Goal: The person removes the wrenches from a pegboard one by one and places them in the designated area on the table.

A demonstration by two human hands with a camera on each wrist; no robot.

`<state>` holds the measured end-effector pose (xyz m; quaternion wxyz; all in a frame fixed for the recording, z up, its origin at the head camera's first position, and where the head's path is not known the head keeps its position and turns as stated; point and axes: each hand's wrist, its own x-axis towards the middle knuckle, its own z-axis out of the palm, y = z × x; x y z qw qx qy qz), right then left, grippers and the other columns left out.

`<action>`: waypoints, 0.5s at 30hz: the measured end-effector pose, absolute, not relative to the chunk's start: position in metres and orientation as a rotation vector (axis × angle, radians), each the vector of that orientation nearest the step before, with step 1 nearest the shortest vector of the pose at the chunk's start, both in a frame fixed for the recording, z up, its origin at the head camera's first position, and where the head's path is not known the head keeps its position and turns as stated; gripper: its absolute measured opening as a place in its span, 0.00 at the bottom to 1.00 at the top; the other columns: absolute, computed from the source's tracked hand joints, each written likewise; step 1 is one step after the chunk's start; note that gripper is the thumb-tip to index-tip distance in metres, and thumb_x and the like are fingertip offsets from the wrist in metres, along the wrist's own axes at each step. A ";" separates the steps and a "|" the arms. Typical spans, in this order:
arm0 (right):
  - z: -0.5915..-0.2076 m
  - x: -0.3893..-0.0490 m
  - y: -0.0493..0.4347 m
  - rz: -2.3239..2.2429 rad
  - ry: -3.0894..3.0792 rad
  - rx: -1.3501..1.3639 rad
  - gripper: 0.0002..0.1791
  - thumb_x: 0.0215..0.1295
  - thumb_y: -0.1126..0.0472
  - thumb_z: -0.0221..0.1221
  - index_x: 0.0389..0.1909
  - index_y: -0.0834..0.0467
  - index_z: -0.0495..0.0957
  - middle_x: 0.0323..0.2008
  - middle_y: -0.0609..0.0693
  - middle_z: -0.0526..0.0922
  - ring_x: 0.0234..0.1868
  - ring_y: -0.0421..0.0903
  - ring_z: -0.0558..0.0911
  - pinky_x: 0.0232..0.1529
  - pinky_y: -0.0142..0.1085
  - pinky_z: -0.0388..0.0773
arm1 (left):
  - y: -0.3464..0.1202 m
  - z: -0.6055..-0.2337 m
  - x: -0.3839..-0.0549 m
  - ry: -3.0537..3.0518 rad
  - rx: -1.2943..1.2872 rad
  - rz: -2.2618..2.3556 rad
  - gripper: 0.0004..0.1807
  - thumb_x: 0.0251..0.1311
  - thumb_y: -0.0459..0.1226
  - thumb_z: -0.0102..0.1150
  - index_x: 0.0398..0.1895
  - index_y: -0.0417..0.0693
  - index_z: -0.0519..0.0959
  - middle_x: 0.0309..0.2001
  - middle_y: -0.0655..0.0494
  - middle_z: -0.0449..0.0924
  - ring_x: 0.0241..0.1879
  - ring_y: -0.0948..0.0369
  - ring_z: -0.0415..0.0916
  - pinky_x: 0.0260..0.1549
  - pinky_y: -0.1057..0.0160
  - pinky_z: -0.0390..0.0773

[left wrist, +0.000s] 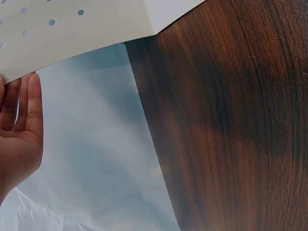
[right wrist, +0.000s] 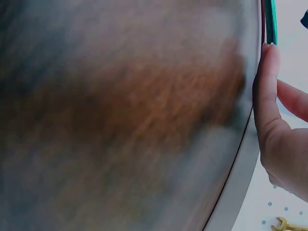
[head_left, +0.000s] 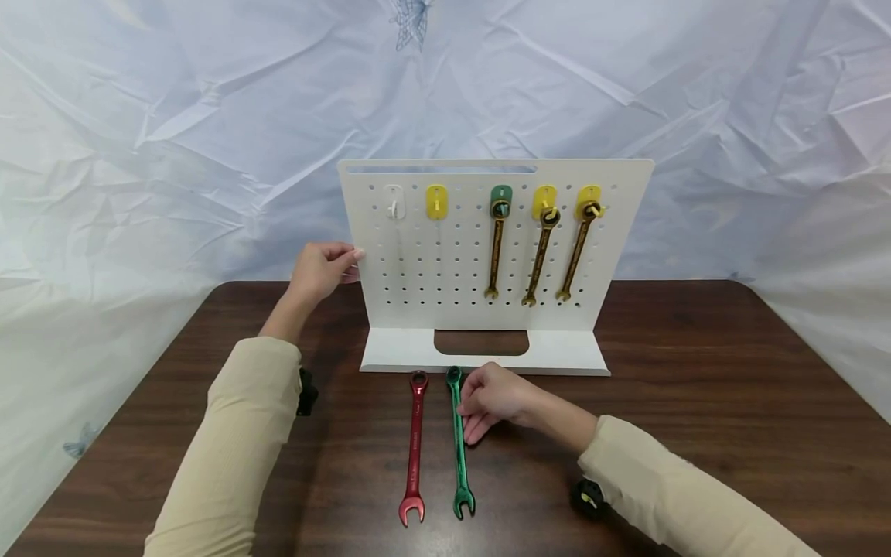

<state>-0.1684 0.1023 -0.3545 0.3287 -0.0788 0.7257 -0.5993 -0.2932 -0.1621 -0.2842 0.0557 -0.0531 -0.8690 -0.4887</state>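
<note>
Touching the upper part of a green combination wrench (head_left: 460, 464) is the right hand (head_left: 496, 398), its fingertips against the right side of the handle. This grip looks narrow, the fingers drawn close together; whether they pinch the handle or only rest against it, I cannot tell. The green wrench lies on the dark wood table (head_left: 717, 433), its ring end by the front edge of a white pegboard (head_left: 466, 267) and its open end toward the person, well below the hand. Just left of it, a red combination wrench (head_left: 415, 441) lies the same way round.

The left hand (head_left: 322, 269) pinches the pegboard's left edge, thumb on the front and fingers behind it.

On the board's right half, three gold wrenches hang with their open ends down: one (head_left: 496, 251) from a green hook (head_left: 501, 190), and two more (head_left: 539, 259) (head_left: 577, 255) from yellow hooks (head_left: 545, 193). Farther left, a white hook (head_left: 394, 201) and another yellow hook (head_left: 436, 199) sit in the same row. A pale, creased sheet (head_left: 244, 116) covers the background.
</note>
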 end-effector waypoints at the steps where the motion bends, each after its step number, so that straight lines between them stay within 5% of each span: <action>1: -0.355 -0.168 0.102 -1.566 1.898 -0.202 0.04 0.60 0.78 0.50 0.26 0.70 0.69 0.19 0.60 0.77 0.17 0.47 0.80 0.26 0.43 0.83 | -0.162 -0.284 -0.293 -2.635 -0.161 -1.489 0.18 0.64 0.41 0.52 0.46 0.34 0.78 0.42 0.39 0.78 0.31 0.59 0.79 0.38 0.59 0.82; 15: -0.356 -0.168 0.101 -1.547 1.886 -0.138 0.04 0.61 0.77 0.50 0.27 0.70 0.69 0.19 0.60 0.77 0.18 0.49 0.81 0.27 0.44 0.83 | -0.162 -0.284 -0.294 -2.630 -0.159 -1.485 0.17 0.64 0.41 0.53 0.45 0.34 0.79 0.42 0.39 0.78 0.30 0.61 0.79 0.36 0.61 0.82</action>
